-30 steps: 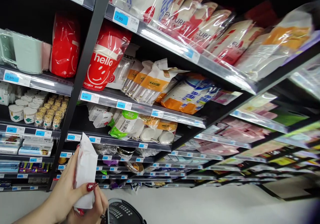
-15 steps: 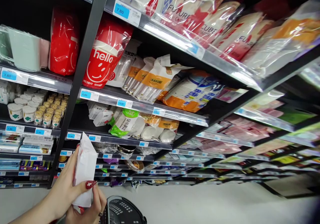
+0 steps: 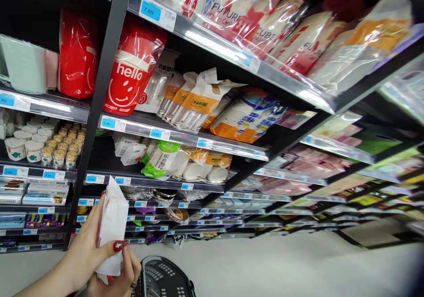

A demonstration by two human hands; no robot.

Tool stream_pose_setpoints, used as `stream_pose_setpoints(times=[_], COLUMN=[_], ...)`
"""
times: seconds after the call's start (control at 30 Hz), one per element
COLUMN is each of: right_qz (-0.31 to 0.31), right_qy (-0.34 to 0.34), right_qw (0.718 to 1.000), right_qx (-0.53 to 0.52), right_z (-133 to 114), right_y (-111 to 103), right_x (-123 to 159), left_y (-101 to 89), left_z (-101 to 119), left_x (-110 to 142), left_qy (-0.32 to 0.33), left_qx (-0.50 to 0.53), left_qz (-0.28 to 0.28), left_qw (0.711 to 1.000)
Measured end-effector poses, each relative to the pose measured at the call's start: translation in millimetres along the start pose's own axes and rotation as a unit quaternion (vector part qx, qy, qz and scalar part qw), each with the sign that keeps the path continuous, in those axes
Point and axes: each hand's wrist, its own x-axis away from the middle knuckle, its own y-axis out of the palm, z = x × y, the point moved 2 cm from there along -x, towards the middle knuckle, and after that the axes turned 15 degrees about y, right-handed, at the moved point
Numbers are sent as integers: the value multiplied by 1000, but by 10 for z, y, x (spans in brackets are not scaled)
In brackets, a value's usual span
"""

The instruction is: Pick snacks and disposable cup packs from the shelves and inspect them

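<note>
A white packet (image 3: pixel 113 228) stands upright, slightly tilted, at the lower left of the view. My left hand (image 3: pixel 84 246) is closed around it, with the red-nailed thumb pressed across its near face and the fingers behind its left side. Under the packet's lower end, my right hand (image 3: pixel 114 281) is closed on it too, its curled fingers showing a ring. What is printed on the packet's far side is hidden from me.
Shelves hold a red "hello" bag (image 3: pixel 132 69), orange-and-white packs (image 3: pixel 198 104), a green-and-white pack (image 3: pixel 162 160) and small lidded jars (image 3: pixel 59 151). On the pale floor, a black shopping basket (image 3: pixel 168 277) sits just right of my hands.
The shelves and their goods have shifted slightly left in view. Both hands and the white packet keep nearly the same place and grip.
</note>
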Motion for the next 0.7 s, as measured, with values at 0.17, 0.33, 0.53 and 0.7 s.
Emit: stream_pose_setpoints(times=[0.17, 0.33, 0.53, 0.7], right_qz=[13, 7, 26, 25], right_qy=[-7, -14, -46, -99], right_qw=[1000, 1000, 999, 995], right_qx=[-10, 6, -8, 10], right_z=[0, 17, -25, -43], right_y=[-8, 6, -2, 6], right_x=[-8, -16, -46, -121], left_y=[17, -15, -29, -43], left_z=[2, 18, -6, 86], left_x=[-1, -7, -17, -36], left_qy=[4, -5, -27, -42], left_qx=[-10, -13, 27, 94], left_qz=[-7, -11, -11, 9], left_qw=[1000, 1000, 999, 995])
